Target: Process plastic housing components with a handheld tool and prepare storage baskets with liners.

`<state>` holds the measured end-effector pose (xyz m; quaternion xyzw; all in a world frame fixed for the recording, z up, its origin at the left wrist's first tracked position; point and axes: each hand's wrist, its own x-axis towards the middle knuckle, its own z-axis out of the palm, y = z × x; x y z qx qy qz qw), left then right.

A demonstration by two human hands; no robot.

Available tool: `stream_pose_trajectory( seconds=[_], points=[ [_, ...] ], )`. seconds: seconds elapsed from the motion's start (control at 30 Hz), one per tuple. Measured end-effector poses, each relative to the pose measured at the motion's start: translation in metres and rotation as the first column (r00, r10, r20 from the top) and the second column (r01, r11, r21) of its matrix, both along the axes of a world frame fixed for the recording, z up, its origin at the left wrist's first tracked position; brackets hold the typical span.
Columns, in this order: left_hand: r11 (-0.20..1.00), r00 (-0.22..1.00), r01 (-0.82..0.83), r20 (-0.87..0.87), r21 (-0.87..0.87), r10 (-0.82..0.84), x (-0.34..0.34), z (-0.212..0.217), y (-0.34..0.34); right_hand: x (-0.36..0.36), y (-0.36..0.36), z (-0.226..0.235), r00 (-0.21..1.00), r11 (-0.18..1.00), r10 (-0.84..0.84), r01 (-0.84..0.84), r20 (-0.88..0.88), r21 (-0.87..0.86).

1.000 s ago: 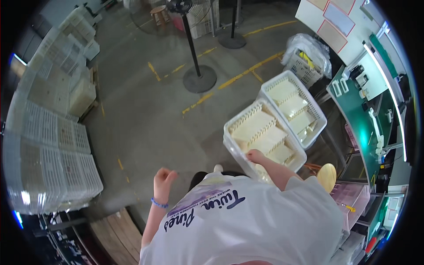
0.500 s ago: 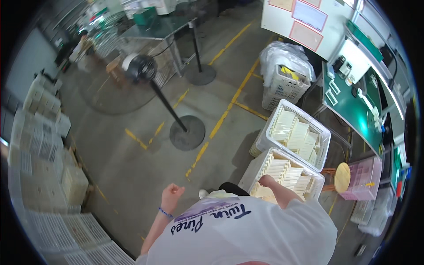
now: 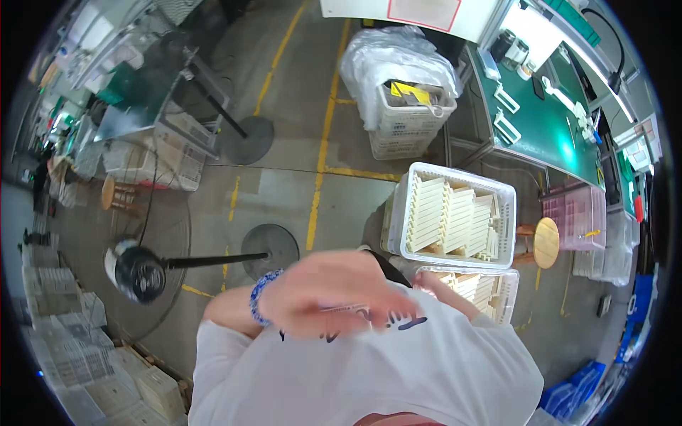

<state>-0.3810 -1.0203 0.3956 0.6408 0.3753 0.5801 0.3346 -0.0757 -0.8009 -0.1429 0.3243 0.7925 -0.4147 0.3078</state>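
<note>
My left hand [image 3: 330, 292], with a blue beaded bracelet [image 3: 257, 298] at its wrist, is raised in front of my white shirt. Motion smears its fingers, and no object shows in it. Down beside the near white crate [image 3: 510, 297] is my right hand [image 3: 426, 281], by the crate's left corner; its fingers are too small and blurred to make out. Cream-coloured slatted parts [image 3: 462, 282] lie in rows in that crate, which my arm and shirt partly cover. Just beyond it, a second white crate [image 3: 403, 238] holds several rows of similar cream parts [image 3: 455, 220].
Farther ahead stands a crate [image 3: 408, 131] draped with clear plastic. A green-topped workbench [image 3: 526, 113] is at the right, with a wooden stool [image 3: 546, 243] and pink bins [image 3: 579, 220] nearby. A pedestal fan [image 3: 138, 272] stands left; stacked crates [image 3: 78, 369] line the lower left.
The view has turned toward the right and the crates. My left hand has come up from my left side to before my chest. My right hand stays by the near crate.
</note>
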Motion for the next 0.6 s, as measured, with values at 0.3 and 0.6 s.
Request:
stream_pose_trajectory(
  seconds=[0.3,0.6],
  points=[
    [0.928,0.922,0.356,0.122,0.110,-0.368,-0.197,-0.045,0.209,-0.189,0.112,0.127,0.576,0.661,-0.748,0.695,-0.330,-0.284],
    [0.697,0.893,-0.449,-0.286,-0.559,0.347,-0.550,-0.373,0.529,-0.270,0.104,0.157,0.499,0.522,-0.852,0.830,0.155,0.197]
  ],
)
